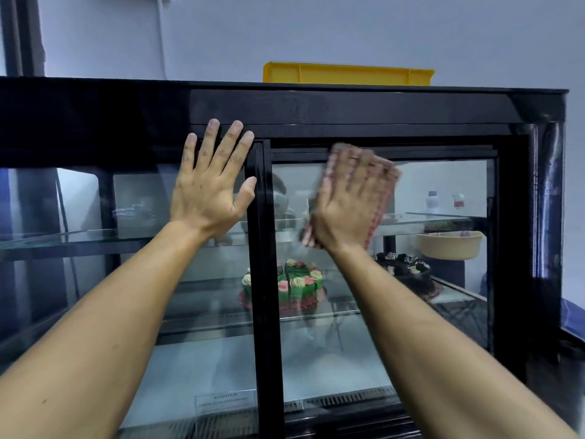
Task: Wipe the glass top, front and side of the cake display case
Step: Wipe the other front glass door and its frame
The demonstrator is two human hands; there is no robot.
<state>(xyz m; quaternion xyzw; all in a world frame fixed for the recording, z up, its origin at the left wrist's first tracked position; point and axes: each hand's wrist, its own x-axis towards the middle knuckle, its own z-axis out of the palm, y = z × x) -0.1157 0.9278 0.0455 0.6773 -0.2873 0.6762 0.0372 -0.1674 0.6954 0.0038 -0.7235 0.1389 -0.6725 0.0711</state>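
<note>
From the head camera, the cake display case (519,217) filled the view, its black frame around two glass door panes. The left hand (210,188) lay flat on the left pane, fingers straight and spread, fingertips reaching the black top rail. The right hand (348,201) pressed a red checked cloth (381,198) flat against the upper right pane, fingers straight over it; both were motion-blurred. Inside, a green cake (299,282) sat on the middle shelf beside a dark chocolate cake (408,270), with a beige bowl (449,245) above. A yellow tray (348,73) rested on the case's top.
</note>
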